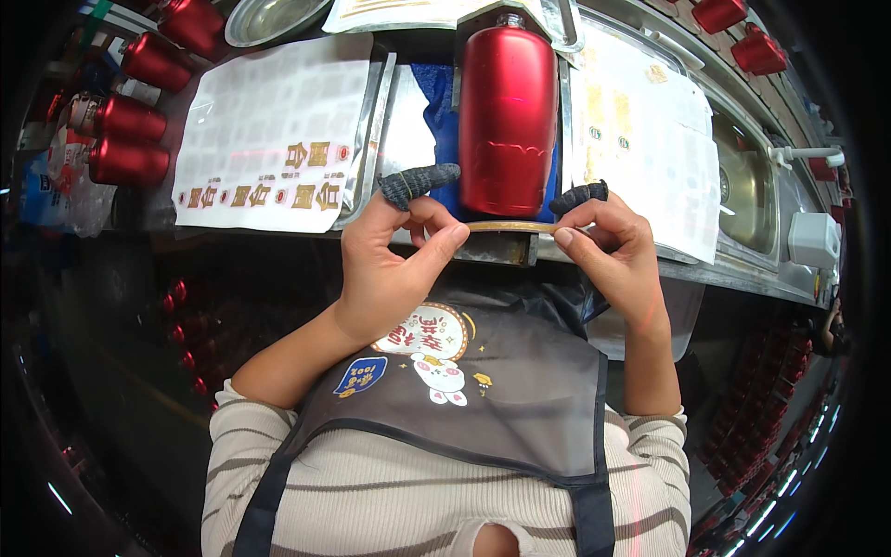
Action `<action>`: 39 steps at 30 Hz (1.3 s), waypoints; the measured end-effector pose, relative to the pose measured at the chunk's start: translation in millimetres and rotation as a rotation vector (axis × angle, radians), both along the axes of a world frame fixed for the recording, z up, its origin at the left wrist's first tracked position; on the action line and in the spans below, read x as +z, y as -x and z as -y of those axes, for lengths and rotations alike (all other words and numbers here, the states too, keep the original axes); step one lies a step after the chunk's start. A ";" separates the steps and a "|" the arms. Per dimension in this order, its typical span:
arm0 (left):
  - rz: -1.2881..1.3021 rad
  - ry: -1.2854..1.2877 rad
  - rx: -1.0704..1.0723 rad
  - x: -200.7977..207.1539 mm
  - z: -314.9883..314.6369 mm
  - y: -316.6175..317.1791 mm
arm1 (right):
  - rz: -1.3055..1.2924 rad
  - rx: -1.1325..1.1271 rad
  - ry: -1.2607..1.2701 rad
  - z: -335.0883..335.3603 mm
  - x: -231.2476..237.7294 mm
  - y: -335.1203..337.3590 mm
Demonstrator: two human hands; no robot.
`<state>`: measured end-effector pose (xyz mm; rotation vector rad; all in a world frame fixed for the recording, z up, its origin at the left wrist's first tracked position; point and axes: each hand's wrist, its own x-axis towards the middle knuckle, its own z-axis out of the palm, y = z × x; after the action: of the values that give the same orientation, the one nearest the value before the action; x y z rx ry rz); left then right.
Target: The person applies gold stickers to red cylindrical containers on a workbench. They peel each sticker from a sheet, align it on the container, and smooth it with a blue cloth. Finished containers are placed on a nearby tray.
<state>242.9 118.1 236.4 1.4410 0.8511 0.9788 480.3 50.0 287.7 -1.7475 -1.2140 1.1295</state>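
Note:
My left hand [394, 255] and my right hand [614, 255] are both pinched, thumb against fingers, on the two ends of a thin gold strip [509, 226]. It is stretched level between them, just on the near side of a glossy red bottle [506, 111]. The bottle lies with its neck pointing away from me and its base toward me, over a blue cloth [444, 139]. Each hand wears a dark cloth finger cover on the index finger. To the left lies a white decal sheet [269, 111] with gold characters and small red marks along its near edge.
Another decal sheet [640, 139] lies right of the bottle. Beyond it are a metal sink [750, 200] with a white faucet [807, 156] and a white plastic container [815, 239]. Several red bottles [130, 161] stand at the left, near a metal bowl [274, 20].

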 end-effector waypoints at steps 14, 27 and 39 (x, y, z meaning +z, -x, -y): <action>0.057 0.096 -0.049 -5.2 -12.2 -19.7 | -0.173 -0.171 0.023 1.7 -4.4 3.7; 0.019 0.095 -0.062 -7.0 -10.2 -20.9 | -0.254 -0.195 -0.023 4.3 -9.8 6.3; 0.025 -0.012 -0.020 -12.7 -8.8 -21.9 | -0.251 -0.199 -0.039 6.3 -14.9 7.2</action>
<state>264.8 126.8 223.7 1.4425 0.8126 0.9865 473.1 43.7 272.9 -1.6023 -0.8851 1.1574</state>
